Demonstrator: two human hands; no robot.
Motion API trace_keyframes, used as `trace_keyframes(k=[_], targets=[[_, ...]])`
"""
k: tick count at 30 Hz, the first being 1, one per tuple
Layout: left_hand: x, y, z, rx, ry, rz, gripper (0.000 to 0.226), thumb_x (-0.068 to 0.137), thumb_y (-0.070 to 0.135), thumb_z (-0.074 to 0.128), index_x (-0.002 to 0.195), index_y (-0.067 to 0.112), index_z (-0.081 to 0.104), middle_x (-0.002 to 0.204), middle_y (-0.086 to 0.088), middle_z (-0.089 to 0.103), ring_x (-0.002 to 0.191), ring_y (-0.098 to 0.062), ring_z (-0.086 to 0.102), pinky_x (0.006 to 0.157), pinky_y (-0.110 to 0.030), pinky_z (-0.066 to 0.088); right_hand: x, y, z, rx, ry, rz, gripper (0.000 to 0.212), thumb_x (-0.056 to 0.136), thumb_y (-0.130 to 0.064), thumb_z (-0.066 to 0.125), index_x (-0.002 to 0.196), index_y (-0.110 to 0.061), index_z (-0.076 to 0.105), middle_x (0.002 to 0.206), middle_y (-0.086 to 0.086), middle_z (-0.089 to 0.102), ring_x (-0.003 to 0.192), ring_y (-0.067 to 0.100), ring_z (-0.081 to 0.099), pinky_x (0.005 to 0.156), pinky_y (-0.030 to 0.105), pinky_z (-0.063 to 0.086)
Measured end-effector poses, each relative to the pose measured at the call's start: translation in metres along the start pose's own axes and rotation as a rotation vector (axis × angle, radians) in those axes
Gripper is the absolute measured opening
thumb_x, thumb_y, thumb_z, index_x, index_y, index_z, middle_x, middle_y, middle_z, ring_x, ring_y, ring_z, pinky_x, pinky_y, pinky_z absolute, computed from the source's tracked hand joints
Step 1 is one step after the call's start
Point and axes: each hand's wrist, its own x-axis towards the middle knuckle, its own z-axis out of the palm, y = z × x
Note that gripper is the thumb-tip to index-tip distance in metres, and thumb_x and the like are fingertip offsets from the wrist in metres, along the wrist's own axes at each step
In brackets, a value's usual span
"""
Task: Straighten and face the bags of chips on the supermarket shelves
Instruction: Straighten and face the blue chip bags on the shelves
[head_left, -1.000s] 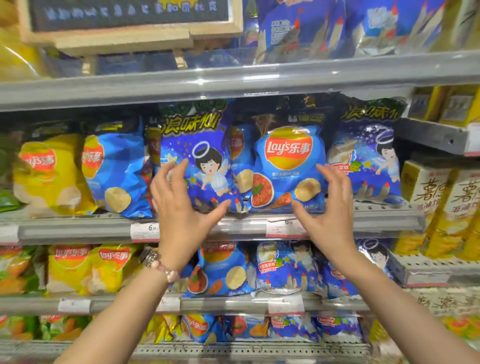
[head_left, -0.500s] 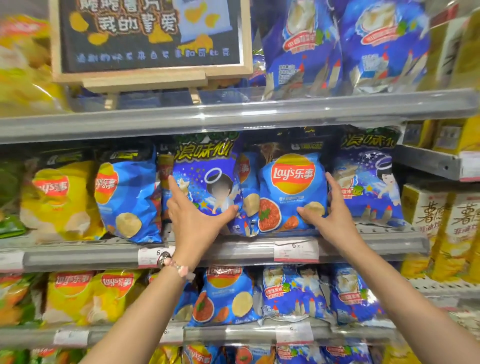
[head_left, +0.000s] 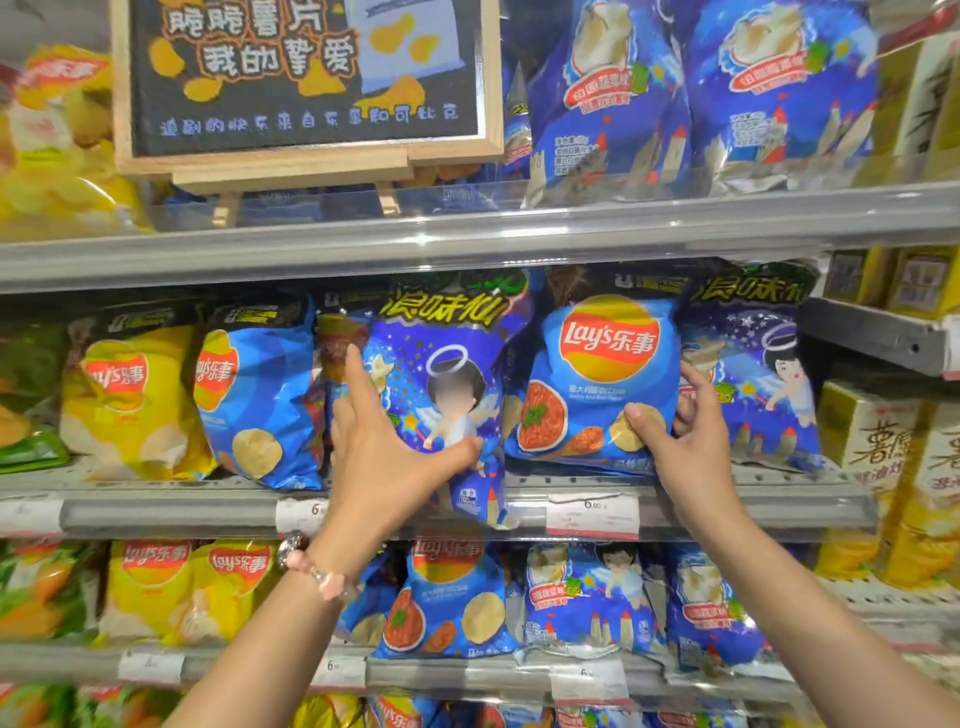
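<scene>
Crowded shelf (head_left: 467, 512): left hand (head_left: 384, 457) pinches angel bag (head_left: 447, 384), right hand (head_left: 685, 447) grips Lay's bag (head_left: 592, 384), neighbours pressing close.

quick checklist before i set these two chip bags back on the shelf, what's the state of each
1. Left hand holds the angel bag: ok.
2. Right hand grips the blue Lay's bag: ok.
3. Lay's logo faces front, upright: ok.
4. Angel bag sits behind the shelf rail: not ok, its bottom overhangs the edge.
5. Room behind the bags: cannot tell.
</scene>
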Motion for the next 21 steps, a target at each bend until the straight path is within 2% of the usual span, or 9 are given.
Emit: trace_keyframes(k=[3, 6, 8, 9, 12, 14, 16, 19, 21], targets=[[-0.013, 0.0, -0.008, 0.032, 0.038, 0.027, 0.143, 0.042, 0.057, 0.079, 0.151, 0.028, -0.009, 0.145, -0.012, 0.028, 0.136, -0.023, 0.025, 0.111, -0.041, 0.025, -0.002, -0.004, 0.0, 0.021, -0.011, -0.022, 0.053, 0.086, -0.004, 0.065, 0.125, -0.03, 0.04, 0.124, 0.011, 0.061, 0.11, 0.021, 0.062, 0.094, 0.038, 0.05], [-0.022, -0.001, -0.018, 0.069, 0.099, 0.026, 0.146, 0.042, 0.054, 0.085, 0.152, 0.023, -0.006, 0.142, -0.012, 0.03, 0.134, -0.02, 0.025, 0.11, -0.038, 0.023, -0.001, -0.007, 0.003, 0.007, -0.022, -0.053, 0.053, 0.086, -0.003, 0.066, 0.119, -0.036, 0.042, 0.118, 0.004, 0.063, 0.103, 0.008, 0.063, 0.086, 0.023, 0.053], [-0.027, -0.003, -0.023, 0.103, 0.134, 0.019, 0.144, 0.044, 0.048, 0.088, 0.153, 0.02, -0.003, 0.139, -0.013, 0.032, 0.132, -0.019, 0.025, 0.111, -0.039, 0.023, 0.001, -0.007, 0.007, -0.028, -0.031, -0.08, 0.051, 0.085, -0.003, 0.067, 0.118, -0.034, 0.043, 0.109, -0.004, 0.063, 0.092, -0.006, 0.063, 0.074, 0.011, 0.051], [-0.03, -0.004, -0.026, 0.113, 0.149, 0.008, 0.143, 0.045, 0.045, 0.088, 0.153, 0.019, -0.002, 0.138, -0.013, 0.032, 0.132, -0.019, 0.026, 0.111, -0.039, 0.024, 0.0, -0.008, 0.01, -0.043, -0.036, -0.091, 0.051, 0.085, -0.003, 0.067, 0.12, -0.031, 0.044, 0.105, -0.008, 0.062, 0.088, -0.008, 0.062, 0.072, 0.01, 0.05], [-0.041, -0.008, -0.036, 0.125, 0.191, -0.03, 0.144, 0.041, 0.053, 0.085, 0.153, 0.02, 0.0, 0.142, -0.013, 0.031, 0.136, -0.025, 0.026, 0.113, -0.043, 0.025, -0.006, -0.011, 0.023, -0.084, -0.067, -0.123, 0.052, 0.083, -0.008, 0.07, 0.124, -0.028, 0.045, 0.1, -0.012, 0.063, 0.089, 0.0, 0.063, 0.076, 0.02, 0.052], [-0.046, -0.011, -0.041, 0.111, 0.21, -0.026, 0.139, 0.041, 0.052, 0.078, 0.153, 0.019, 0.004, 0.148, -0.01, 0.03, 0.138, -0.025, 0.027, 0.114, -0.044, 0.026, -0.011, -0.013, 0.033, -0.105, -0.071, -0.131, 0.053, 0.082, -0.013, 0.072, 0.125, -0.032, 0.046, 0.098, -0.01, 0.064, 0.09, 0.01, 0.064, 0.079, 0.033, 0.053], [-0.054, -0.013, -0.044, 0.093, 0.239, -0.037, 0.137, 0.04, 0.052, 0.077, 0.153, 0.018, 0.007, 0.149, -0.008, 0.03, 0.137, -0.023, 0.029, 0.113, -0.039, 0.026, -0.013, -0.015, 0.048, -0.108, -0.085, -0.135, 0.054, 0.082, -0.018, 0.073, 0.123, -0.039, 0.046, 0.094, -0.01, 0.064, 0.088, 0.012, 0.064, 0.078, 0.041, 0.054], [-0.065, -0.014, -0.047, 0.07, 0.286, -0.046, 0.135, 0.037, 0.061, 0.073, 0.15, 0.016, 0.015, 0.14, -0.01, 0.037, 0.13, -0.027, 0.035, 0.109, -0.04, 0.031, -0.014, -0.016, 0.074, -0.103, -0.106, -0.138, 0.052, 0.08, -0.021, 0.072, 0.124, -0.036, 0.047, 0.09, -0.011, 0.064, 0.084, 0.009, 0.063, 0.076, 0.04, 0.054], [-0.07, -0.017, -0.05, 0.063, 0.311, -0.07, 0.136, 0.037, 0.062, 0.074, 0.151, 0.018, 0.013, 0.142, -0.009, 0.037, 0.131, -0.026, 0.034, 0.11, -0.037, 0.029, -0.016, -0.014, 0.09, -0.141, -0.11, -0.133, 0.052, 0.081, -0.024, 0.071, 0.126, -0.033, 0.047, 0.092, -0.009, 0.063, 0.086, 0.013, 0.062, 0.077, 0.039, 0.052]])
